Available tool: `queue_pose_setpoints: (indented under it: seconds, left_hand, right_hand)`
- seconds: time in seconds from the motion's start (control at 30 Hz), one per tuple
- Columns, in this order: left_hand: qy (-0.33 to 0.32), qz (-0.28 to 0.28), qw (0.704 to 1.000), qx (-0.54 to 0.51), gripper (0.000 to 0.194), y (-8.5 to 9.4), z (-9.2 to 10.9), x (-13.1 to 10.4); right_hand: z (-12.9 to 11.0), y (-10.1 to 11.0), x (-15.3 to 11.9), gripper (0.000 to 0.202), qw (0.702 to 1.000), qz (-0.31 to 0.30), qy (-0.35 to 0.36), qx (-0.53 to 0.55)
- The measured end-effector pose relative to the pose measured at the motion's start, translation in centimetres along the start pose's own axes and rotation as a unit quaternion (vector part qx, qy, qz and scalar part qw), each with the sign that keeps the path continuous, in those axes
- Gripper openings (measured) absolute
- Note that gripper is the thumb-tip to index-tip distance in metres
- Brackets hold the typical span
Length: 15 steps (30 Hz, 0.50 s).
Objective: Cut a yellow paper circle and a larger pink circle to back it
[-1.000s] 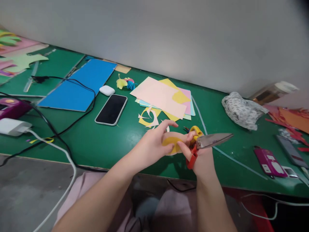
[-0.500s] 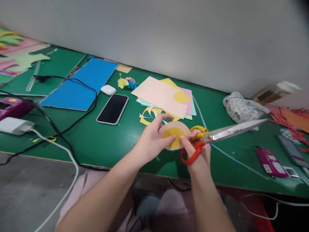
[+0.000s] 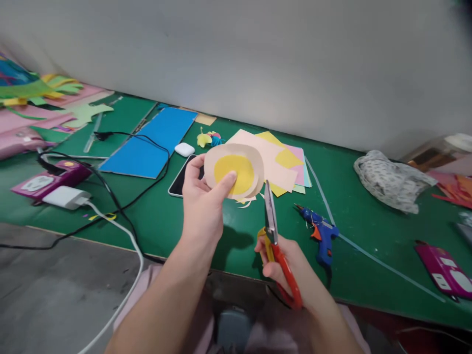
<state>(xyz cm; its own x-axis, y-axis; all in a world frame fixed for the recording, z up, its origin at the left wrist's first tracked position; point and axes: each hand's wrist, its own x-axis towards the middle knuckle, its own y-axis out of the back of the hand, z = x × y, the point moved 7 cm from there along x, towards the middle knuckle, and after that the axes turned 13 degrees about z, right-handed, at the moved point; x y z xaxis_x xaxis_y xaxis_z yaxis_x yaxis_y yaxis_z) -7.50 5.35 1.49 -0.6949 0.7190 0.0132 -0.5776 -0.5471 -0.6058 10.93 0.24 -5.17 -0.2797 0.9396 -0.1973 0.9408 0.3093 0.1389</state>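
Raised over the green table, my left hand pinches a pale peach paper round with a smaller yellow oval lying on its face, the thumb pressed on the yellow. A second pale layer shows at the lower right edge. Lower and to the right, my right hand grips scissors by their yellow and red handles. The blades point up and away, beside the paper and apart from it. Behind the paper lies a stack of coloured sheets.
A blue glue gun lies right of the scissors. Left are a phone, a white case, a blue board, cables and a purple power strip. A patterned cloth bundle and another purple strip are at right.
My left hand has lifted the paper round up and left. My right hand has let go of the paper, moved down and turned the scissors blades upward. The view has shifted, showing the glue gun.
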Motion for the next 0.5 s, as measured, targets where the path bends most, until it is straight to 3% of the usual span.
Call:
queue_pose_setpoints:
  seconds: [0.07, 0.17, 0.33, 0.5]
  left_hand:
    - [0.002, 0.01, 1.0, -0.013, 0.055, 0.1, 0.4, -0.1]
    - [0.013, 0.015, 1.0, -0.02, 0.054, 0.1, 0.8, -0.4]
    - [-0.004, 0.005, 1.0, 0.021, 0.052, -0.2, 1.2, -1.0]
    - [-0.001, 0.028, 1.0, 0.007, 0.053, 0.1, 1.2, -1.0]
  right_hand:
    - [1.0, -0.9, 0.2, 0.065, 1.0, -0.005, -0.018, 0.011]
    - [1.7, -1.2, 0.5, 0.067, 1.0, 0.02, 0.011, 0.008]
    - [1.7, -1.0, 0.6, 0.068, 0.998, 0.058, 0.035, 0.012]
    - [1.3, -1.0, 0.4, 0.064, 0.999, 0.043, 0.028, 0.008]
